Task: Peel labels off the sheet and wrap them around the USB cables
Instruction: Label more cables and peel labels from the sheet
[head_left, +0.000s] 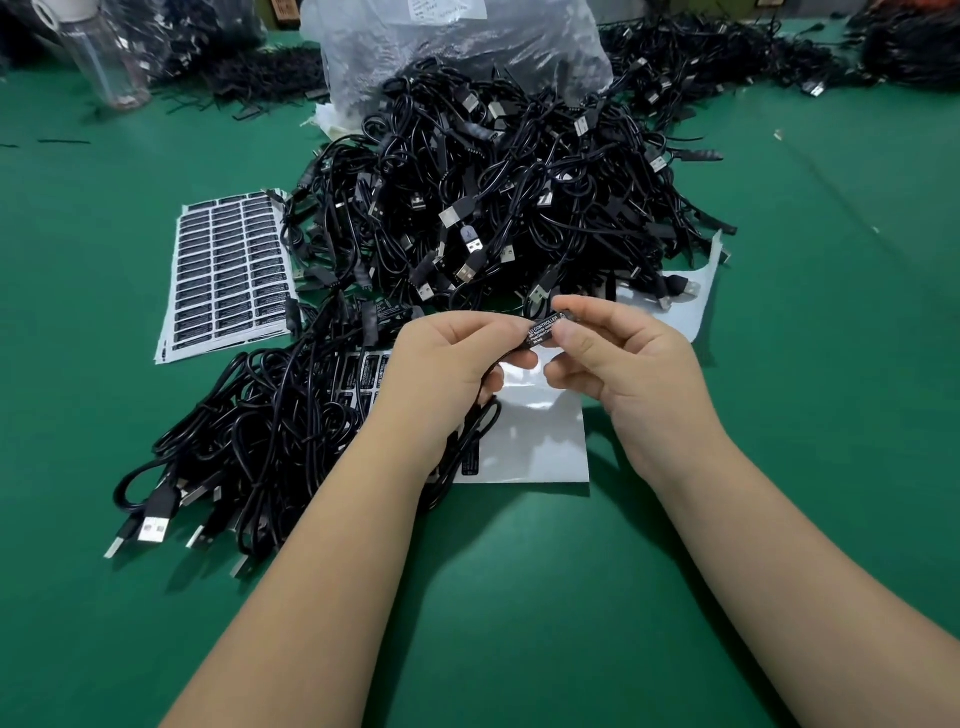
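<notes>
Both hands, the left hand (457, 353) and right hand (618, 353), pinched a small black printed label (543, 328) around a thin black USB cable (483, 410) above the nearly emptied white backing sheet (524, 447), and the edges probably needed aligning squarely before pressing flat.

A big pile of cables (519, 208) is sitting on the counter (831, 364), with a bag (452, 47) behind it, a label sheet (228, 270) lying left, and a smaller pile (260, 441) in front.
</notes>
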